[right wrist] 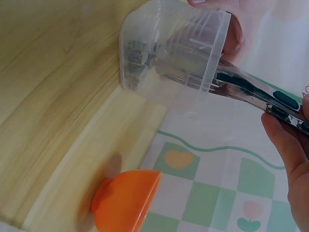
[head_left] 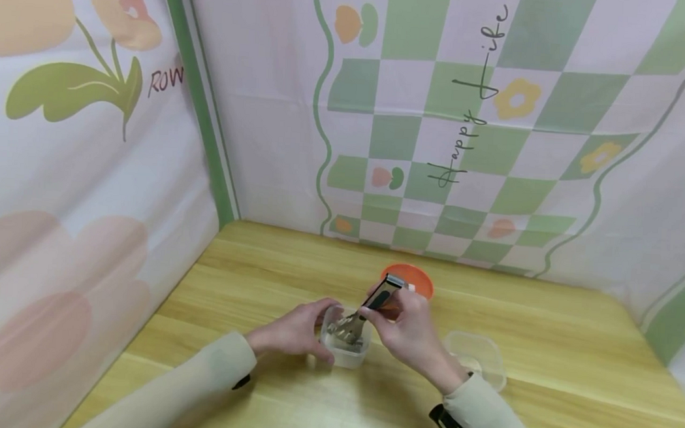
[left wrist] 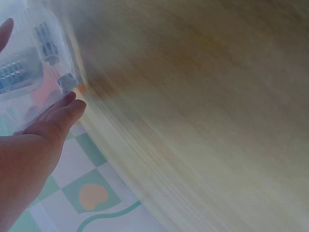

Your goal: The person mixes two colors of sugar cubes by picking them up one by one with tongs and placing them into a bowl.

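Observation:
A small clear plastic container (head_left: pixel 348 358) stands on the table, and my left hand (head_left: pixel 293 332) holds it, thumb at the near side and fingers at the far side. My right hand (head_left: pixel 411 326) grips metal tongs (head_left: pixel 380 297) with dark handle grips. The tongs slant down into the container, their ends inside it. Small grey, metallic-looking pieces (right wrist: pixel 137 57) lie at the container's bottom in the right wrist view. Whether the tongs pinch one of them, I cannot tell. In the left wrist view the container (left wrist: pixel 65 36) is cut off by the frame's edge.
An orange bowl (head_left: pixel 423 281) stands behind my right hand, partly covered by it. To the right lies a second clear plastic container (head_left: pixel 489 360), partly behind my right wrist, with something pale in it. Patterned cloth (head_left: pixel 276 138) closes off the wooden table's (head_left: pixel 245 267) back and left.

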A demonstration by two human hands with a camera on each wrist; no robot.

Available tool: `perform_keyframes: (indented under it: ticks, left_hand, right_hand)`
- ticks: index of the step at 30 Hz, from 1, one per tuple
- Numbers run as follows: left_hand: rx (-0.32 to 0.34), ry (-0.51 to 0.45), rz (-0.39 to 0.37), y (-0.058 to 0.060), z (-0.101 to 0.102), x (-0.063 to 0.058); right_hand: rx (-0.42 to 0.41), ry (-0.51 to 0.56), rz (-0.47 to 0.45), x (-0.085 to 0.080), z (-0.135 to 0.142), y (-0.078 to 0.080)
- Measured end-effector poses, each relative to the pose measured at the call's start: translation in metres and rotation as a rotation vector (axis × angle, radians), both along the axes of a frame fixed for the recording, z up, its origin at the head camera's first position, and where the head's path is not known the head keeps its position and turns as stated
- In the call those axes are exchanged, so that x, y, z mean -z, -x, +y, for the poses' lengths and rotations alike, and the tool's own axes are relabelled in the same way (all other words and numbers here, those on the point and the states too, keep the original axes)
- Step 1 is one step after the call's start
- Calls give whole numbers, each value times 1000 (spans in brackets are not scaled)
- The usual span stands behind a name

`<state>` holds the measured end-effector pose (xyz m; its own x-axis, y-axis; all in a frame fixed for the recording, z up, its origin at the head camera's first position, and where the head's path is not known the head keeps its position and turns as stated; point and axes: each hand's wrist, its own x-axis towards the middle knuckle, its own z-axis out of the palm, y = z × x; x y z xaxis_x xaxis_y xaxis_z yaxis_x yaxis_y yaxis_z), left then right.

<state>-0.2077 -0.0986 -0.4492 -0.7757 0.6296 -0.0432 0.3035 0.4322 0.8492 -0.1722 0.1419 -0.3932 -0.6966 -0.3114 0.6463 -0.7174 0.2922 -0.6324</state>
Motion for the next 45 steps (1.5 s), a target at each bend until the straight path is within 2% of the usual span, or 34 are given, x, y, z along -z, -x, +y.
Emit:
perform_keyframes:
  ticks: [10, 26, 31, 39, 45]
  left_hand:
    - [-7, 22, 7, -2, 0, -1]
    - [-4, 5, -8, -1, 0, 1]
    - [1, -3, -13, -2, 0, 1]
    - [2, -7, -24, -1, 1, 1]
    - [-7, -7, -29, -1, 1, -1]
  right_hand:
    - [4, -13, -39, 5, -3, 3]
    - [8, 4, -23, 7, -3, 2]
    - [-6, 40, -15, 1, -1, 1]
    - [-45, 90, 21, -19, 6, -2]
    - [-6, 115, 47, -33, 15, -2]
